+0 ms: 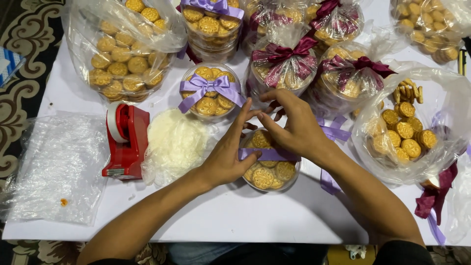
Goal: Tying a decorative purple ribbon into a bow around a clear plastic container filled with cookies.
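- Two hands meet over a round clear tub of cookies [269,169] at the near middle of the white table [245,216], with a lilac ribbon [267,154] stretched flat across its lid.
- Left hand [230,149] presses the ribbon's left end with the thumb, fingers raised and extended toward the far side, seemingly to keep the band taut.
- Right hand [294,127] pinches the ribbon above the lid's middle, fingers curled down over it; a loose ribbon tail [328,181] trails off to the right under the wrist.
- Both forearms come in from the near edge and converge in a V.
- Just beyond sits a finished tub with a lilac bow [211,91]; further right, tubs tied with maroon bows [284,61].
- Left of the tub lie a crumpled plastic wrap [174,145] and a red tape dispenser [126,142].
- Bags of loose cookies [125,54] rest far left, and another open bag [405,132] lies right.
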